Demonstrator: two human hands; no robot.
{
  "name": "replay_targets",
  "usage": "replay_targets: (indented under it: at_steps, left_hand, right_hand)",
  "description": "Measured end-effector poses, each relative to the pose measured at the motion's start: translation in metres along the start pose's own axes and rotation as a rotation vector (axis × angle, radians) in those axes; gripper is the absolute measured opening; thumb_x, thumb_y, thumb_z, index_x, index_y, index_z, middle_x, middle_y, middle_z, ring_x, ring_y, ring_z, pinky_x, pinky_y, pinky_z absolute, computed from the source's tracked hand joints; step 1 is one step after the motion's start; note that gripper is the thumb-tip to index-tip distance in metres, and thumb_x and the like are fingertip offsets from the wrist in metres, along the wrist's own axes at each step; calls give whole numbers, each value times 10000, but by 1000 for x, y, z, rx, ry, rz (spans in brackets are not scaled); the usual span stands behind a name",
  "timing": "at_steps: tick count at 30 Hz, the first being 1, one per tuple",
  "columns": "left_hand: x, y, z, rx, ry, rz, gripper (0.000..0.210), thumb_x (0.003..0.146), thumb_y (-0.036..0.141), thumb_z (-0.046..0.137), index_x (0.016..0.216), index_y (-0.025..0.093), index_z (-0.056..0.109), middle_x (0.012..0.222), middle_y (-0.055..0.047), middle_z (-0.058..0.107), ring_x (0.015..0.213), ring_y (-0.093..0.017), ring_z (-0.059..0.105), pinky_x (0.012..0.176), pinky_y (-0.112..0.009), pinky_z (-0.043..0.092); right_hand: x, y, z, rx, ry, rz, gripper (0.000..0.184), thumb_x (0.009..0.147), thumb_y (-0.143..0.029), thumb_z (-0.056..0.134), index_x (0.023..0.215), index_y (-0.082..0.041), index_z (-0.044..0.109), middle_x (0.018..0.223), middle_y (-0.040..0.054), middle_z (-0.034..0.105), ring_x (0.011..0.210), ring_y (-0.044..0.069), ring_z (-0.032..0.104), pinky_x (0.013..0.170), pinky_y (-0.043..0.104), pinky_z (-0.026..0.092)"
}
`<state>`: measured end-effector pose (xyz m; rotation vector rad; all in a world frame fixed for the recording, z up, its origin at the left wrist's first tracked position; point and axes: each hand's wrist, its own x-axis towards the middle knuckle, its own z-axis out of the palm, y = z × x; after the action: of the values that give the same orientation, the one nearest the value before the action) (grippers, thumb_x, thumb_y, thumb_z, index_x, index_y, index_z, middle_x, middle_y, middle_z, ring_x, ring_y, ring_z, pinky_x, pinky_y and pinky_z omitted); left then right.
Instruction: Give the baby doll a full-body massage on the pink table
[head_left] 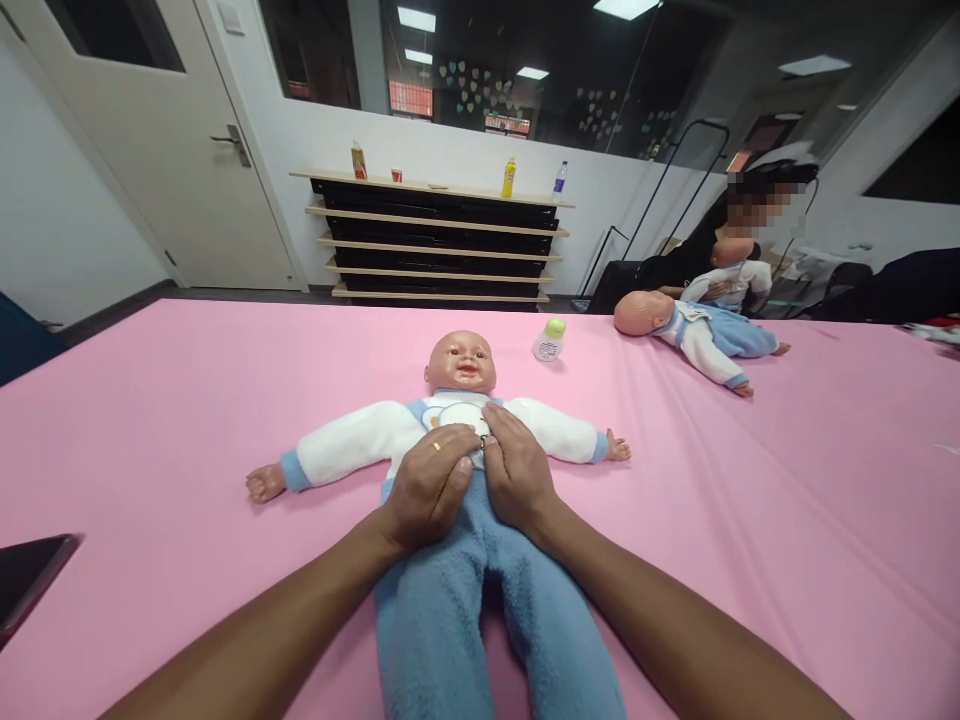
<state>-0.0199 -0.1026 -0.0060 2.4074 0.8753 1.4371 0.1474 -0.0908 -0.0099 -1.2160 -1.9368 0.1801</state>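
Note:
A baby doll in a white top and blue fuzzy trousers lies on its back on the pink-covered table, arms spread wide and head away from me. My left hand, with a ring on one finger, rests on the doll's lower chest, fingers lying together and pointing right. Beside it, my right hand lies along the other side of the chest, fingers stretched towards the doll's neck. The two hands nearly meet over the front of the top. A small dark detail shows between the fingertips; I cannot tell what it is.
A green-capped white bottle stands right of the doll's head. Another doll lies at the far right, near a person holding a third doll. A dark phone-like device lies left. Bottles top the shelf behind.

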Motion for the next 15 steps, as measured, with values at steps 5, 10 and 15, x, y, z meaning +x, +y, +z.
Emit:
replay_targets:
  at_steps: [5, 10, 15]
  left_hand:
    - [6, -3, 0, -24, -114, -64, 372, 973, 215, 372, 1234, 189, 635, 1264, -81, 665, 1229, -196, 577, 1146, -461, 365]
    - [9, -6, 5, 12, -32, -254, 385, 991, 252, 352, 1226, 185, 650, 1287, -71, 653, 1257, -204, 553, 1152, -471, 350]
    - [9, -7, 7, 76, 113, -373, 344, 983, 260, 363, 1176, 167, 632, 1220, -96, 656, 1179, -224, 558, 1079, -454, 408]
  right_hand:
    - [-2, 3, 2, 17, 40, 42, 448, 940, -188, 388, 1334, -72, 566, 1378, 173, 563, 1309, 261, 512, 1141, 508, 396]
    - [-3, -2, -2, 45, 126, -7, 403, 946, -199, 409, 1298, -115, 584, 1324, 159, 598, 1260, 263, 536, 1111, 526, 417]
    - [-6, -14, -12, 83, 206, -221, 299, 899, -172, 465, 1140, -151, 639, 1125, 141, 664, 1106, 257, 600, 994, 503, 499]
